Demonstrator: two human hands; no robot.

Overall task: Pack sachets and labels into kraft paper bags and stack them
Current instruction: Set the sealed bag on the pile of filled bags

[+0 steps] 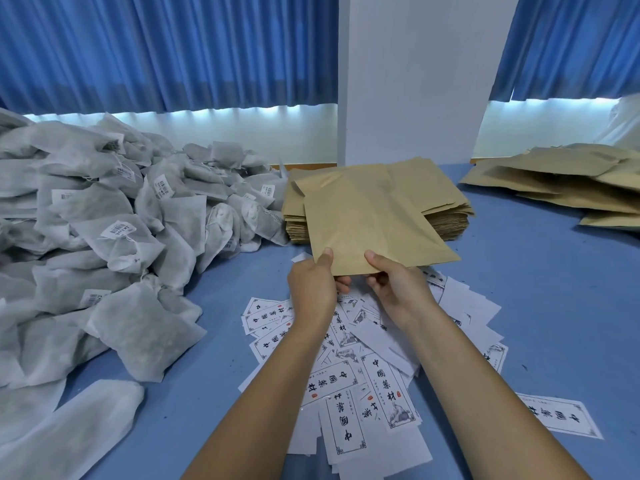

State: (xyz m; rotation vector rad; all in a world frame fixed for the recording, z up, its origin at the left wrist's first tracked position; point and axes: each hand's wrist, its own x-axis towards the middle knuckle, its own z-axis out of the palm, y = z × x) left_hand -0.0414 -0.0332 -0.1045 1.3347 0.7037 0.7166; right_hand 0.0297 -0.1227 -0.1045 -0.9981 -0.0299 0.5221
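Work surface: a table (540, 306) covered in flat, matte blue, with a few small dark specks. A thin wood-coloured strip (304, 165) runs along its far edge, left of the column's foot.

Rear, centre: a plain white column (415, 81) rises from the table's far edge and passes out of the top of view.

Rear, sides: pleated blue curtains hang on either side of the column. The left curtain (156, 46) is wide and the right curtain (571, 43) narrower. Both hems stop well above the table.

Light: a band of pale daylight (207, 110) glows beneath each hem. Under it, a white wall (242, 140) runs down to table level. Illumination is cool and even, and shadows are soft.
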